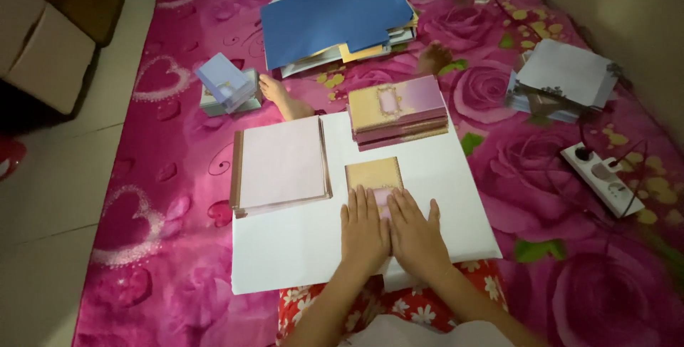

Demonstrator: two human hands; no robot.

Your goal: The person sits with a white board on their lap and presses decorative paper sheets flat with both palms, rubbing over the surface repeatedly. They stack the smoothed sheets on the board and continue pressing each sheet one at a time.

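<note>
Both hands press a small card flat.
The left hand (364, 231) and right hand (415, 235) lie open, fingers spread, gripping nothing, on a gold-and-pink card (375, 178) atop the white board (299, 247); beyond sits a card stack (397, 112).

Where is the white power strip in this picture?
In the head view the white power strip lies at the right on the pink flowered mat, just below a pile of white papers and right of the white board.

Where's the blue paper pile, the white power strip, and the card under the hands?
blue paper pile (335, 8), head view, middle of top sheet.
white power strip (602, 178), head view, its top face.
card (372, 173), head view, uncovered gold upper part.
</note>
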